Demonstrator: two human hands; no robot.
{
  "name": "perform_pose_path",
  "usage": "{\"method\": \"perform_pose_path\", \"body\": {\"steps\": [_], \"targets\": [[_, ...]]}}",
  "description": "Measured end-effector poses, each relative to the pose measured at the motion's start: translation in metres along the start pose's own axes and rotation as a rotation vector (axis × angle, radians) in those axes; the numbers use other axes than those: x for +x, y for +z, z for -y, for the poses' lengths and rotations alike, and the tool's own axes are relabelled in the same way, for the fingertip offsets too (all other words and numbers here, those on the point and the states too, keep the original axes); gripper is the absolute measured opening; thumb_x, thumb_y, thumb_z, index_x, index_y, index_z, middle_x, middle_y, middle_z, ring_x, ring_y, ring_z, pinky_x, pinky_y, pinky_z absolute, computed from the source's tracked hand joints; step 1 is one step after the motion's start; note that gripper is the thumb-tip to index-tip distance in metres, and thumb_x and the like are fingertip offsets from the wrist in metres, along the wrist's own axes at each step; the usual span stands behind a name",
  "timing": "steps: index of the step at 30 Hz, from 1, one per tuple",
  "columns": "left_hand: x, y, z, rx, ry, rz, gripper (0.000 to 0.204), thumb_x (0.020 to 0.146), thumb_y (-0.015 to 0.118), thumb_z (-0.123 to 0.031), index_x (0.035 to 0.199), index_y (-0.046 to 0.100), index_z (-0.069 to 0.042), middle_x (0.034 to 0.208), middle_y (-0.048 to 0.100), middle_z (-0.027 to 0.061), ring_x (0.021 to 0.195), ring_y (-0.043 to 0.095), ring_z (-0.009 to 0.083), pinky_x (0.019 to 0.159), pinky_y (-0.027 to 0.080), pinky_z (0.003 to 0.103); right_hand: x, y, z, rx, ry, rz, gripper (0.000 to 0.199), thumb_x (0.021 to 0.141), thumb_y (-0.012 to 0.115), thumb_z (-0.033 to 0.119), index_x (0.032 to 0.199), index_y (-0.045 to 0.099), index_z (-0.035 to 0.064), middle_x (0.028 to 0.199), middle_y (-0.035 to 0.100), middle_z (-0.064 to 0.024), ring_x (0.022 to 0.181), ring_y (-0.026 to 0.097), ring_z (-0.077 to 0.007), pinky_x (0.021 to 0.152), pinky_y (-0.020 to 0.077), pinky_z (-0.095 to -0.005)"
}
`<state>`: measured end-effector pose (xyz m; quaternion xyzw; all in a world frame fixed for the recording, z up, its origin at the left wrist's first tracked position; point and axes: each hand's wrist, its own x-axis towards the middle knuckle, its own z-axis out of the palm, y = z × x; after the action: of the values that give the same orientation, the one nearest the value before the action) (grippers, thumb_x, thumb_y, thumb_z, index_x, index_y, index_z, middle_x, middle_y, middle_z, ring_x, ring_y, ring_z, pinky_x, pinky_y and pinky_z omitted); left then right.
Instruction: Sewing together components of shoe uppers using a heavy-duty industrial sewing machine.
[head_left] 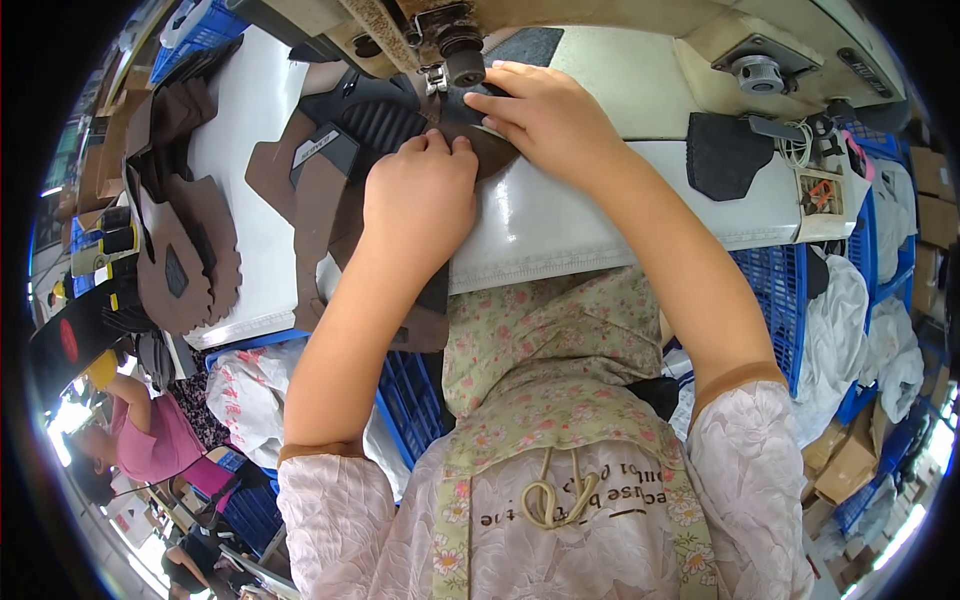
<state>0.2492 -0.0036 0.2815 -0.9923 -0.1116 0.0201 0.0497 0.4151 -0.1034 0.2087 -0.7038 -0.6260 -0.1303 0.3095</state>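
A brown and black shoe upper with a ribbed panel lies under the presser foot of a sewing machine. My left hand has its fingers curled closed over the near edge of the upper; its thumb is hidden. To the right of the presser foot, my right hand rests with fingers stretched and apart on the dark material of the same upper. The curved brown edge of the work shows between both hands.
Brown cut pieces are piled on the white table at left. A black piece and a small tray sit at right. Blue crates stand below the table edge. Another person is at far left.
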Motion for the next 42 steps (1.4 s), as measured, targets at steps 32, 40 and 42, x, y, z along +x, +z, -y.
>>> {"method": "perform_pose_path", "body": {"steps": [32,40,42], "targets": [[0.004,0.013,-0.006,0.058,0.044,-0.103,0.044,0.069,0.069,-0.011,0.112,0.067,0.0,0.106,0.069,0.0191,0.098,0.069,0.0278,0.075,0.058,0.035,0.006,-0.001,-0.005,0.059,-0.013,-0.009,0.022,0.086,0.068,0.022,0.106,0.073,0.0141,0.121,0.065,-0.007,0.117,0.059,-0.0272,0.097,0.0482,-0.0404],[0.014,0.015,-0.007,0.048,0.034,-0.133,0.032,0.073,0.065,-0.012,0.102,0.068,0.0,0.091,0.07,0.0147,0.084,0.07,0.0258,0.066,0.057,0.034,0.013,-0.002,-0.015,0.045,-0.018,0.044,0.024,0.087,0.068,0.024,0.109,0.073,0.0161,0.125,0.065,-0.0081,0.12,0.058,-0.0281,0.099,0.047,-0.0409],[0.016,0.014,-0.003,0.029,0.043,-0.143,0.029,0.073,0.065,-0.012,0.1,0.068,-0.001,0.088,0.069,0.0135,0.082,0.069,0.0256,0.065,0.056,0.034,0.014,-0.003,-0.017,0.047,-0.014,0.06,0.024,0.087,0.068,0.024,0.11,0.073,0.0165,0.125,0.065,-0.008,0.12,0.058,-0.0282,0.099,0.0468,-0.041]]}}
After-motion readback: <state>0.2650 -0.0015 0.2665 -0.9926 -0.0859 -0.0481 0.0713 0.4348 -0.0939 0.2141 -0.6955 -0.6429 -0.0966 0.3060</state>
